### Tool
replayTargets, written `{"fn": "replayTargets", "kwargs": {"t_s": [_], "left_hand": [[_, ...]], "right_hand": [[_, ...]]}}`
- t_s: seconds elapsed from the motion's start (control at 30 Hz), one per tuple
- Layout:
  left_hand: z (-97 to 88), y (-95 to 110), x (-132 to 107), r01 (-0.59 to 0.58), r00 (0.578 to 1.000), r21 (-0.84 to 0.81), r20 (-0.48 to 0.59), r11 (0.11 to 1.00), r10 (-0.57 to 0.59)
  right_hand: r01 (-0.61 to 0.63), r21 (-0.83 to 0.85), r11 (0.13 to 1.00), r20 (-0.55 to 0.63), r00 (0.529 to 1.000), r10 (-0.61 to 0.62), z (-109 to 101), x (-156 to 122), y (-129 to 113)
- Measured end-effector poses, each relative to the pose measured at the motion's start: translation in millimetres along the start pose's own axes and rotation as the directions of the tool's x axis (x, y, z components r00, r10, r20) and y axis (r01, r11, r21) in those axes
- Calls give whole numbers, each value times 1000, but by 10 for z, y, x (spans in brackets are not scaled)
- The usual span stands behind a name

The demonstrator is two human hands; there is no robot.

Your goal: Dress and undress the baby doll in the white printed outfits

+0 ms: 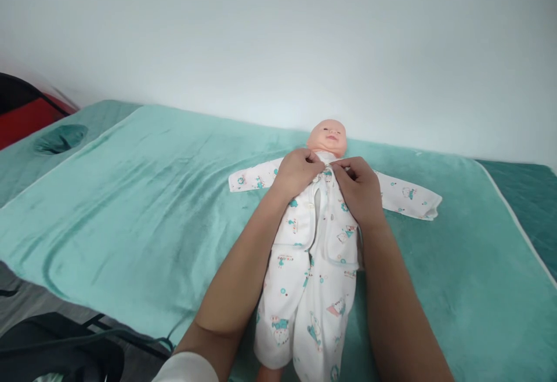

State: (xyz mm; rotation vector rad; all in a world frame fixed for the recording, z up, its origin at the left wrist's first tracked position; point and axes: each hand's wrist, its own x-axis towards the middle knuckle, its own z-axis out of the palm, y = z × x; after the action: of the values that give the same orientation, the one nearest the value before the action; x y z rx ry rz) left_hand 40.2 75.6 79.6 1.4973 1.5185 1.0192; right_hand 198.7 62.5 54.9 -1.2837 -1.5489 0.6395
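A baby doll (326,135) lies on its back, its head towards the wall. It wears a white printed baby jacket (293,228) and matching trousers (282,306). The jacket's sleeves stretch out to both sides, and its front parts below the chest. Just under the doll's chin, my left hand (299,172) pinches one front edge of the jacket near the collar. Opposite it, my right hand (359,189) grips the other edge, fingertips almost meeting those of the left. Whatever fastener lies between the fingertips is too small to make out.
A green cloth (130,196) with a pale border covers the bed under the doll. At the far left the bed has a covered round hollow (63,138). A white wall (278,45) rises behind. Dark objects (56,347) and a cable stand below the near left edge.
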Motion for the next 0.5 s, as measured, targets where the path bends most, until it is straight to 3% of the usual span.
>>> {"fn": "replayTargets", "kwargs": {"t_s": [0.33, 0.5], "left_hand": [[41, -69, 40, -203, 979, -92, -20, 975, 202], [58, -67, 59, -176, 984, -33, -45, 984, 175]], "right_hand": [[44, -13, 999, -12, 999, -44, 0, -4, 0], [99, 4, 995, -16, 995, -99, 0, -6, -20]]}}
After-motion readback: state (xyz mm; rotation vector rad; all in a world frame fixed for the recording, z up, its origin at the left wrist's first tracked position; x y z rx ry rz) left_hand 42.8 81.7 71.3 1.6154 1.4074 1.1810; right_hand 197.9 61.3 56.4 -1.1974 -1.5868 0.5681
